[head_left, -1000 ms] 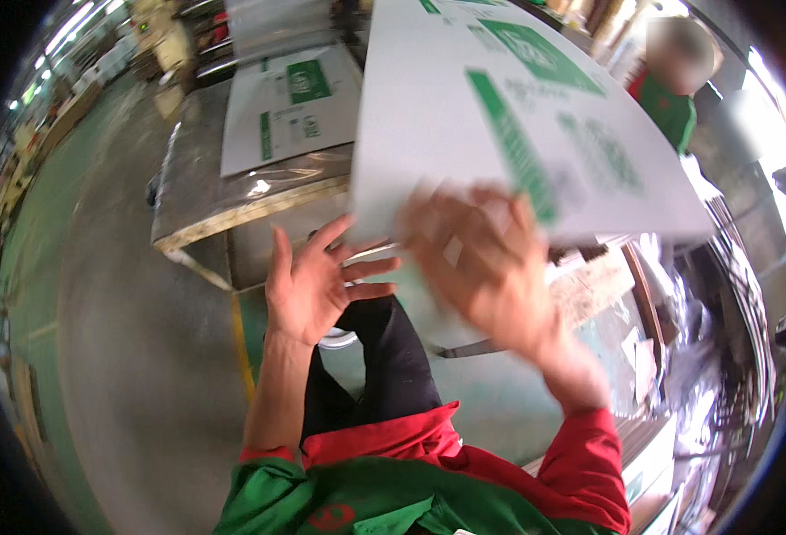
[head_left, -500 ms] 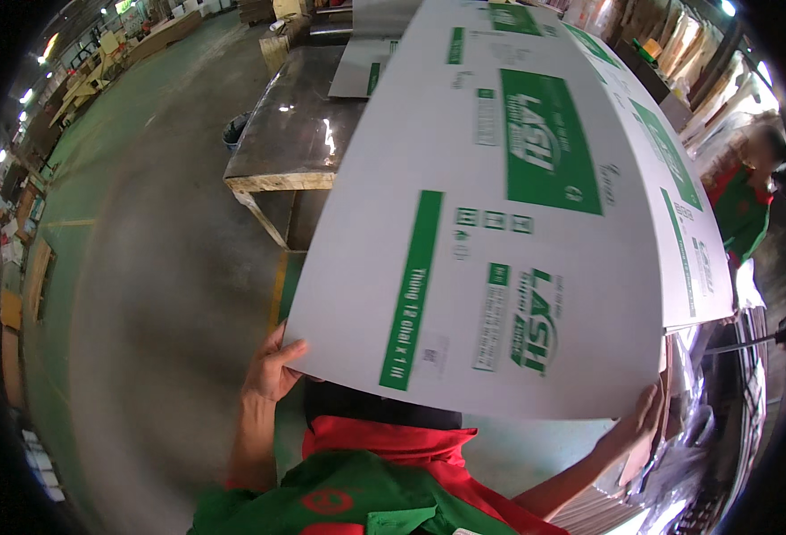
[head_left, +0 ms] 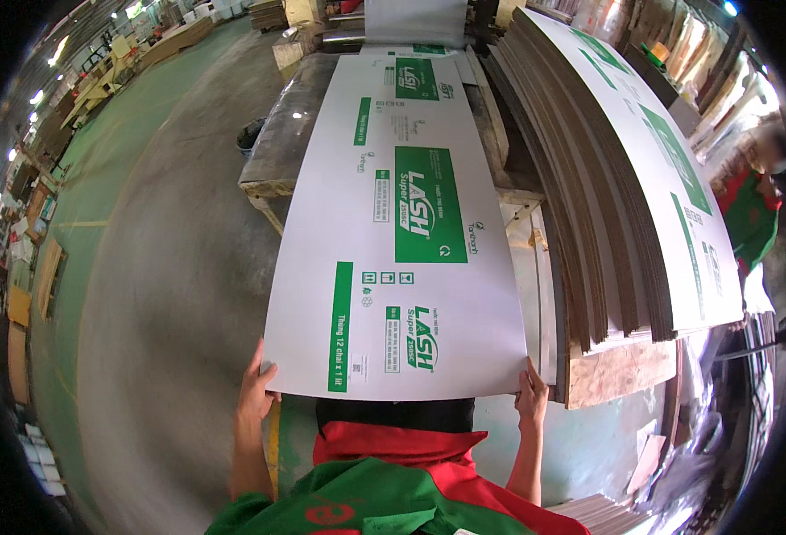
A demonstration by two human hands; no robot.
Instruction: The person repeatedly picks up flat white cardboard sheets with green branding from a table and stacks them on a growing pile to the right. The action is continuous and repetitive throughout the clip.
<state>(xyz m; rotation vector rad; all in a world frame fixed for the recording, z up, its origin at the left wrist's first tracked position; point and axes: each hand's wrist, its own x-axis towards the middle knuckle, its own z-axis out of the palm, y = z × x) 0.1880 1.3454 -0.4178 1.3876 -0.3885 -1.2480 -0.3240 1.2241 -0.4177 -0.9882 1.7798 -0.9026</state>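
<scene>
A long white cardboard sheet with green print stretches away from me over the metal-topped table. At its near left corner my left hand grips the edge, thumb on top and the other fingers out of sight underneath. My right hand holds the near right corner in the same way, its fingers along the side edge. The sheet's far end lies by a grey-white sheet at the back of the table. Just right of it rises a tall stack of matching cardboard sheets.
The stack rests on a wooden pallet. A person in a green and red shirt is beyond the stack at right. A dark bucket stands by the table's left side. More flat cardboard lies low at the bottom right.
The sheet has shifted left and down off the stack and now lies straight over the table. My right hand has come left with its corner; my left hand has moved slightly.
</scene>
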